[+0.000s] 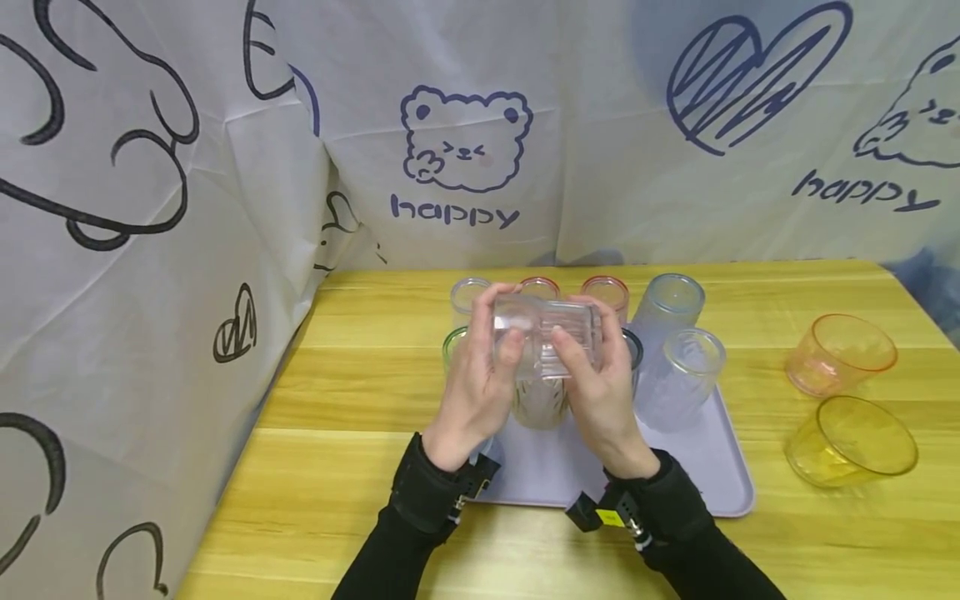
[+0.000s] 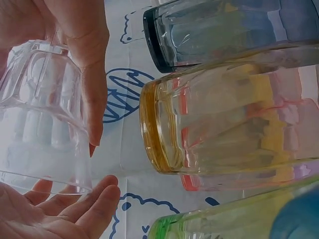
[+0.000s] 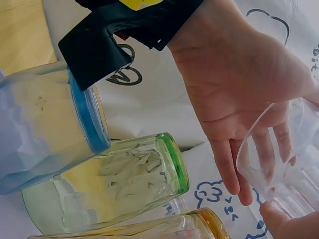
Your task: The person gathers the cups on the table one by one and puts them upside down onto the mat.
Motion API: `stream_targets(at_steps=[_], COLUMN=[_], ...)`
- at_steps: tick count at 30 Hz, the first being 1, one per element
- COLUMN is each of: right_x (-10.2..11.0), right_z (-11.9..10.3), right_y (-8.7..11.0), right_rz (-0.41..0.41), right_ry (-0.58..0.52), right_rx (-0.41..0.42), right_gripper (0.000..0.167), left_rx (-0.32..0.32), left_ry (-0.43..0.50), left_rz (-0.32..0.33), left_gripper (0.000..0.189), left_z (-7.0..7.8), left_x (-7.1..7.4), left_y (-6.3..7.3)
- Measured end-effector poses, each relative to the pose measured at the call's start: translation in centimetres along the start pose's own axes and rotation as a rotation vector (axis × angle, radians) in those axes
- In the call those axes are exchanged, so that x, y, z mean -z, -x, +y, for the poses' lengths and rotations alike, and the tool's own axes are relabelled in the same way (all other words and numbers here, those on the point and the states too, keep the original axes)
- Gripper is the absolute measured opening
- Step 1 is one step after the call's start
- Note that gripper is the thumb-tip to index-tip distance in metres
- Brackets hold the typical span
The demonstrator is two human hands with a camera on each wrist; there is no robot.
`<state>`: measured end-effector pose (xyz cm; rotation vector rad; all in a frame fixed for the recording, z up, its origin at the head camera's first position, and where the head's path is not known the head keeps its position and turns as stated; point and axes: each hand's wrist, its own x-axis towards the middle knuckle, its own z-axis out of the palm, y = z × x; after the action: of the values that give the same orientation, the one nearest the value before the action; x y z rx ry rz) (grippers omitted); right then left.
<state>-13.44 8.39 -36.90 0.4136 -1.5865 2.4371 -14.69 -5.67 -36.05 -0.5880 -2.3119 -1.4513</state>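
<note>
A clear glass with a ribbed base (image 1: pixel 542 327) is held sideways above the lilac tray (image 1: pixel 555 492). My left hand (image 1: pixel 477 375) grips its wide rim end, thumb in front and fingers behind. The base end is gripped by my right hand (image 1: pixel 602 387). In the left wrist view, the glass (image 2: pixel 42 134) spans between both hands. In the right wrist view, the left hand's (image 3: pixel 239 74) fingers show through the clear wall. Just below the hands stands an amber-rimmed glass (image 1: pixel 540 408), partly hidden by them.
Around it on the tray stand a green-rimmed glass (image 3: pixel 114 184), a blue-rimmed glass (image 3: pixel 50 124), a dark-rimmed glass (image 2: pixel 219 35), red-rimmed glasses (image 1: pixel 604 290), a blue-grey glass (image 1: pixel 667 304) and a frosted clear glass (image 1: pixel 682 383). An orange cup (image 1: pixel 840 354) and yellow cup (image 1: pixel 847 442) are right of the tray.
</note>
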Motion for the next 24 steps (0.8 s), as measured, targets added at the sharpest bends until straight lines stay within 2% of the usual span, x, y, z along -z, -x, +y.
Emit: stream_targets(at_steps=[6, 11, 16, 19, 24], right_x=[0.1, 0.2, 0.4, 0.6, 1.2], right_z=[0.0, 0.1, 0.0, -0.1, -0.5], right_y=[0.0, 0.0, 0.0, 0.0, 0.2], right_rz=[-0.007, -0.01, -0.001, 0.006, -0.01], right_ry=[0.021, 0.013, 0.03, 0.08, 0.187], right_rx=[-0.001, 0.029, 0.054, 0.061, 0.077], right_gripper=[0.038, 0.037, 0.038, 0.039, 0.042], left_rx=[0.015, 0.025, 0.031, 0.027, -0.003], left_ry=[-0.007, 0.021, 0.0, -0.012, -0.04], left_rz=[-0.014, -0.056, -0.108, -0.129, -0.128], left_gripper=[0.092, 0.091, 0.09, 0.088, 0.085], left_z=[0.1, 0.1, 0.1, 0.1, -0.4], left_x=[0.2, 0.4, 1.1, 1.7, 2.8], left_y=[0.0, -0.1, -0.1, 0.1, 0.8])
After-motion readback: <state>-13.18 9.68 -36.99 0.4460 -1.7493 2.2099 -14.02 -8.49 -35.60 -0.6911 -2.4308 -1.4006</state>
